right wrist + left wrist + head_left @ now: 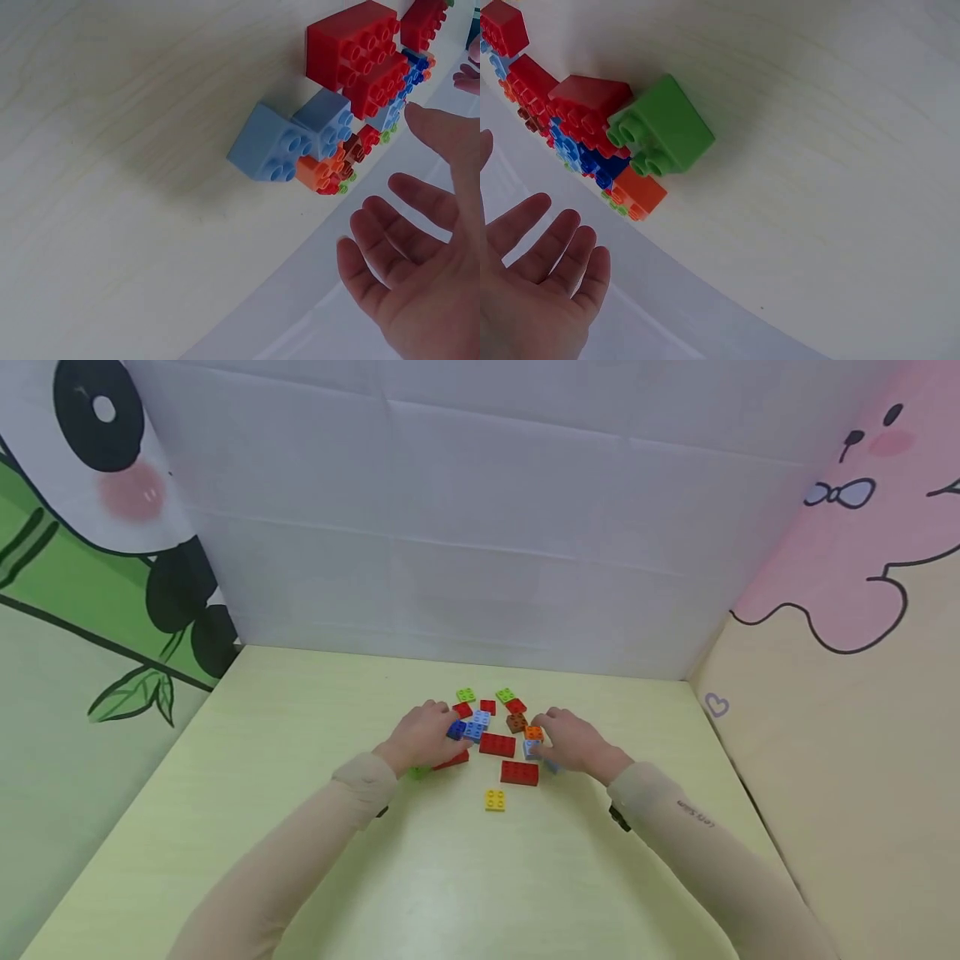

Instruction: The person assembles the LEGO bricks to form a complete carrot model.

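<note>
My left hand (424, 737) is above the left side of a group of toy building bricks, its fingers loosely bent and holding nothing. In the left wrist view, a green brick (676, 124) and an orange brick (639, 193) sit beyond the fingers. On the group's right side is my right hand (576, 742), also relaxed and without a brick in its grasp. Nearest to it in the right wrist view are a light blue brick (259, 146) and an orange brick (315, 174). Between the hands lie a long red brick (497, 744) and a dark blue brick (456, 730).
Closer to the body are a yellow brick (495, 801) and another long red brick (520, 773). Lime green bricks (466, 695) lie at the back of the group. The pale table (315, 693) meets a white back wall (480, 602), with painted panels on both sides.
</note>
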### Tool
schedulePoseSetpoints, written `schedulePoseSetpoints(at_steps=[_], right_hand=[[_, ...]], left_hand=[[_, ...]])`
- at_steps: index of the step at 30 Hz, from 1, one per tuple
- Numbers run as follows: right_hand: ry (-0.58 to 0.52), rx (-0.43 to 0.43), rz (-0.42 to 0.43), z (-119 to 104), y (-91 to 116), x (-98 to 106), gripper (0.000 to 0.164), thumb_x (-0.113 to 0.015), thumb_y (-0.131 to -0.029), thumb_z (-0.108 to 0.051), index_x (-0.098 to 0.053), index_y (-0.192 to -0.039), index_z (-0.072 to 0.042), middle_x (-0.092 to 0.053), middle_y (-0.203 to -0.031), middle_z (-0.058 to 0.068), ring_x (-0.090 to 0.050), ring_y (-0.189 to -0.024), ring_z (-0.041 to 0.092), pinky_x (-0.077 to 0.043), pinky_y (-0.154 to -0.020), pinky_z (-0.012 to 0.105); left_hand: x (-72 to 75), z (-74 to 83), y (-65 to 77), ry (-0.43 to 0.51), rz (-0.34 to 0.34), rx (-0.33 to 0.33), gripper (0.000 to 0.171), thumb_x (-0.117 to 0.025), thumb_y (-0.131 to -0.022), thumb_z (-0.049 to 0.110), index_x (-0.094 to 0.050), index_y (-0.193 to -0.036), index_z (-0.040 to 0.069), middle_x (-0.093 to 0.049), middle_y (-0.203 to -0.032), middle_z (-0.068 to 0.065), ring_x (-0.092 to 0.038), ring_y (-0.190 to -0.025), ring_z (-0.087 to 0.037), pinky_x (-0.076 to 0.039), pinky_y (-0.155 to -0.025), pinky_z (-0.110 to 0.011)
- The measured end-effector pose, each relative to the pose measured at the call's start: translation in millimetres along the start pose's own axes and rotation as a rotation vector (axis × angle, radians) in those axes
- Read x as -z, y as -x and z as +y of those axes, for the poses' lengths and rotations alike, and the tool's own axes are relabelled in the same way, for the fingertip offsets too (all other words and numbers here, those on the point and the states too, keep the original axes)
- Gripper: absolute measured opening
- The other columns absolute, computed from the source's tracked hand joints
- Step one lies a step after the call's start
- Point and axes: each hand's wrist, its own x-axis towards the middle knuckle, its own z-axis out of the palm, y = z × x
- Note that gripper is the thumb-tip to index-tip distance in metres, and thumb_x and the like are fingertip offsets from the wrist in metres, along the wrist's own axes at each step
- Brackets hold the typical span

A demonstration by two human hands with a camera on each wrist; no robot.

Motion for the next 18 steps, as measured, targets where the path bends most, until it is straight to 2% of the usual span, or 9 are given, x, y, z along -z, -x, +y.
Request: schedulePoseSetpoints(at_steps=[3,6,12,18], right_hand=[[-0.020,-0.011,-0.016,-3.6,2.1,-6.1,0.056,-0.071,-0.084,-0.041,-0.057,-0.128,-0.010,-0.055,-0.116,0.007,-0.053,-0.100,0.022,-0.049,-0.084,0.038],[-0.039,-0.010,-0.031,-11.1,7.6,-13.0,0.052,-0.072,-0.083,-0.042,-0.060,-0.124,-0.011,-0.057,-0.114,0.005,-0.053,-0.098,0.020,-0.050,-0.081,0.035],[-0.051,0.025,-0.034,-23.3,15.8,-23.7,0.048,-0.074,-0.082,-0.042,-0.062,-0.119,-0.014,-0.059,-0.110,0.002,-0.052,-0.097,0.017,-0.049,-0.081,0.034],[-0.062,0.028,-0.042,-33.9,21.9,-31.3,0.049,-0.074,-0.081,-0.043,-0.062,-0.119,-0.014,-0.061,-0.103,0.000,-0.052,-0.090,0.014,-0.048,-0.076,0.030]], left_hand=[[-5.5,4.4,2.9,0.020,-0.015,-0.013,0.058,-0.064,-0.084,0.055,-0.064,-0.120,0.010,-0.058,-0.113,-0.008,-0.051,-0.101,-0.023,-0.044,-0.088,-0.040],[-11.2,8.0,9.0,0.025,-0.021,-0.058,0.060,-0.064,-0.081,0.059,-0.064,-0.118,0.012,-0.059,-0.111,-0.005,-0.052,-0.098,-0.021,-0.045,-0.084,-0.038],[-20.5,15.8,20.3,0.038,-0.027,-0.116,0.064,-0.067,-0.075,0.066,-0.066,-0.113,0.015,-0.058,-0.098,0.003,-0.052,-0.088,-0.014,-0.046,-0.075,-0.032],[-27.5,23.2,32.9,0.048,-0.042,-0.171,0.069,-0.063,-0.076,0.068,-0.066,-0.118,0.014,-0.061,-0.111,-0.001,-0.054,-0.099,-0.019,-0.045,-0.086,-0.036]])
